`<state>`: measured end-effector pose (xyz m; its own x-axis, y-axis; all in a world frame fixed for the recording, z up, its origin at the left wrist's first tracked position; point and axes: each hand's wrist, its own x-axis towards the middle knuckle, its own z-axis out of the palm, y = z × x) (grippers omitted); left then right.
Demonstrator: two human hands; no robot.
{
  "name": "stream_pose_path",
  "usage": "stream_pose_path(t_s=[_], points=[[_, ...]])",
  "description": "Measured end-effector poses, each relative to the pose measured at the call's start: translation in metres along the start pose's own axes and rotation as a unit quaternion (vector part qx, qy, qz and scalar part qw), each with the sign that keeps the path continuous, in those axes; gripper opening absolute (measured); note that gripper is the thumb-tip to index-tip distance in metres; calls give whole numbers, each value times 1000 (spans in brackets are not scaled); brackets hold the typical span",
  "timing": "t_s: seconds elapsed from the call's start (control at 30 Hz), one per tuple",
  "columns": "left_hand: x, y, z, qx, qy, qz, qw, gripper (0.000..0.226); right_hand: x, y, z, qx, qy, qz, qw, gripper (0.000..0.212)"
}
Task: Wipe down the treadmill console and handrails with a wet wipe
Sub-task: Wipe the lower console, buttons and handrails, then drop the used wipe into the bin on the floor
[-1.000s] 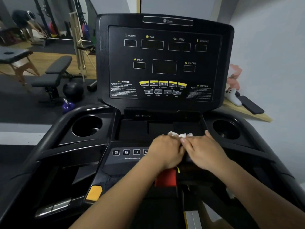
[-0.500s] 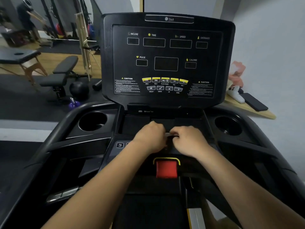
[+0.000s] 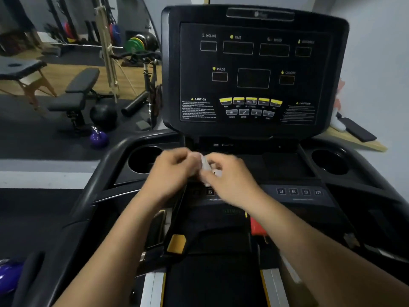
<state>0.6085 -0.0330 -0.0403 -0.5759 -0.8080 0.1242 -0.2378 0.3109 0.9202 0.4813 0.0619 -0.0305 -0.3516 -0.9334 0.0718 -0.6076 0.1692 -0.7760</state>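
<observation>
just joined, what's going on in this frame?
A person stands at a treadmill, with the left hand and right hand together pinching a small white wet wipe above the tray just below the console. The wipe looks bunched up and is motion-blurred. It is held off the surfaces, so no wiping stroke is under way. The console displays are dark.

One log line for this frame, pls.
phase: handling wipe | left hand: pinches wet wipe | right hand: pinches wet wipe | place: over treadmill console | surface contact: cannot tell
</observation>
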Motion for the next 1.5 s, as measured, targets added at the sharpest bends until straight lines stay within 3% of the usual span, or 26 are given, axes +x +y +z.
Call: stream_pose_path(t_s=[0.07, 0.13, 0.27, 0.4, 0.5, 0.6, 0.7, 0.87, 1.13, 1.37, 1.5], points=[[-3, 12, 2, -189, -9, -50, 981, 30, -22, -4, -20, 118, 31, 32, 992, 7], [-9, 21, 13, -294, -22, -78, 952, 32, -48, 0, -41, 197, 48, 81, 976, 12], [-34, 43, 46, -313, -95, -86, 941, 44, -99, 14, -67, 299, 85, 157, 937, 25], [-70, 74, 85, -300, -199, -73, 930, 29, -153, 19, -92, 354, 128, 230, 897, 55], [-100, 98, 121, -287, -244, -44, 925, 11, -214, 20, -113, 290, 138, 228, 919, 46], [-141, 126, 164, -245, -278, 17, 929, 24, -290, 27, -132, 148, 190, 180, 954, 15], [-204, 154, 212, -244, -331, 49, 910, 21, -374, 40, -145, 124, 282, 193, 931, 25], [-326, 180, 283, -258, -476, 42, 840, 26, -516, 59, -149, 209, 438, 250, 838, 42], [-516, 198, 386, -130, -616, 54, 775, 22, -734, 92, -122, 291, 681, 291, 606, 14], [-629, 163, 462, -27, -674, -42, 737, 6, -862, 122, -55, 311, 741, 358, 475, 6], [-669, 135, 506, 41, -723, -134, 676, 10, -892, 144, -26, 355, 744, 391, 409, 16]])
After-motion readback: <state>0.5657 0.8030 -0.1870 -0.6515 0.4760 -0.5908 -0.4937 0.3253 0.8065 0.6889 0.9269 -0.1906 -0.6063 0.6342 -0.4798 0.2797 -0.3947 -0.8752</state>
